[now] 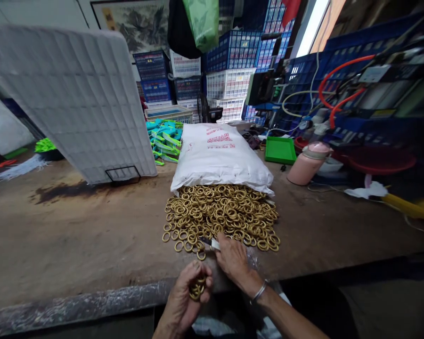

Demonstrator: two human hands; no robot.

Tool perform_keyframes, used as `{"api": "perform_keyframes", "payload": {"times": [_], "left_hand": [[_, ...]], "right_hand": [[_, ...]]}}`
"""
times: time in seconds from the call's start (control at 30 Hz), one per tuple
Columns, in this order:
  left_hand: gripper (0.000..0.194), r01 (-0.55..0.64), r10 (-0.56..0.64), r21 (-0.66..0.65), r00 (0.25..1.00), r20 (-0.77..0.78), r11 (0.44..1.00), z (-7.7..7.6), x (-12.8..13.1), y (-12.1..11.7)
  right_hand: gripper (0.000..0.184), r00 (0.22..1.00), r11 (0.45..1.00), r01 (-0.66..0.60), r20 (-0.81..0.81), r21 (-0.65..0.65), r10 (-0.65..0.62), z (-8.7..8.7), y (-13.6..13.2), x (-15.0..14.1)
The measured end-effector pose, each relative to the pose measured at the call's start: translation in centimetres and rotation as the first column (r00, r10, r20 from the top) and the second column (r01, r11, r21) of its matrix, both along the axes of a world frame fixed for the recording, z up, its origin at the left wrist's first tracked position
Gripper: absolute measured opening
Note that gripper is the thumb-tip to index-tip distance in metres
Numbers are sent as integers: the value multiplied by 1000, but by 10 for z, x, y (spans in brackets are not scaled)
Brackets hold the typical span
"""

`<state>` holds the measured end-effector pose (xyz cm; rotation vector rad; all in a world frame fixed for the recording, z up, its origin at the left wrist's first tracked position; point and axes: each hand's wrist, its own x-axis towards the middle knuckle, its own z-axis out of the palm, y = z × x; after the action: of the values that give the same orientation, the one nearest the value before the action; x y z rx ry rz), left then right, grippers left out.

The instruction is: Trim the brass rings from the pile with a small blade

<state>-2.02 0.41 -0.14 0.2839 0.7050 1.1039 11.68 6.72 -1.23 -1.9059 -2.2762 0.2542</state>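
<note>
My left hand (188,296) is curled around several brass-coloured rings (197,288), just off the table's front edge. My right hand (235,260), with a bracelet on its wrist, is at the front of the pile. Between its thumb and fingers is a small flat tool (215,244) with a white part and a dark, blade-like end; its exact kind is unclear. The tool's dark end lies among the front rings. A loose heap of the same rings (226,212) spreads out from beneath a white sack (219,160) with red print. One ring (201,255) lies nearest my left hand.
On the left stands a tall white quilted panel (92,103) in a black wire stand (123,174). Behind are turquoise and green plastic pieces (164,136). To the right are a green tray (280,149), a pink bottle (309,163) and a machine with orange hoses (346,101). Stacked crates (229,84) fill the back.
</note>
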Motion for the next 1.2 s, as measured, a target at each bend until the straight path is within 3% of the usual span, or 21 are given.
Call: {"api": "perform_keyframes", "payload": {"times": [0.13, 0.3, 0.5, 0.63, 0.73, 0.83, 0.9, 0.97, 1.03, 1.2], "left_hand": [[21, 9, -9, -3, 995, -97, 1000, 2, 5, 6], [30, -22, 33, 36, 943, -332, 999, 5, 18, 12], [29, 93, -42, 101, 906, -421, 991, 5, 25, 15], [29, 81, -3, 121, 840, -543, 989, 6, 26, 16], [28, 61, 67, 161, 724, -687, 985, 8, 28, 16], [23, 62, 182, 281, 625, -759, 958, 10, 30, 15], [21, 90, 243, 365, 598, -764, 927, 11, 31, 15], [21, 117, 241, 387, 611, -754, 915, 10, 30, 14], [22, 128, 163, 326, 664, -730, 937, 7, 30, 13], [28, 141, -38, 129, 806, -590, 982, -1, 26, 13]], "right_hand": [[17, 993, 997, -72, -96, 7, 72, 3, -2, 13], [17, 946, 983, -176, -267, 43, 181, 14, -14, 22], [15, 890, 966, -249, -375, 72, 257, 22, -25, 23], [8, 821, 986, -164, -556, -8, 132, 22, -21, 22], [20, 712, 990, -69, -702, -125, -40, 23, -20, 19], [26, 593, 963, -79, -789, -256, -161, 21, -21, 18], [30, 544, 941, -117, -813, -317, -206, 19, -22, 16], [30, 521, 930, -136, -824, -340, -225, 16, -22, 15], [26, 519, 937, -125, -826, -327, -219, 14, -20, 14], [21, 621, 977, -44, -772, -208, -137, 12, -17, 10]]}}
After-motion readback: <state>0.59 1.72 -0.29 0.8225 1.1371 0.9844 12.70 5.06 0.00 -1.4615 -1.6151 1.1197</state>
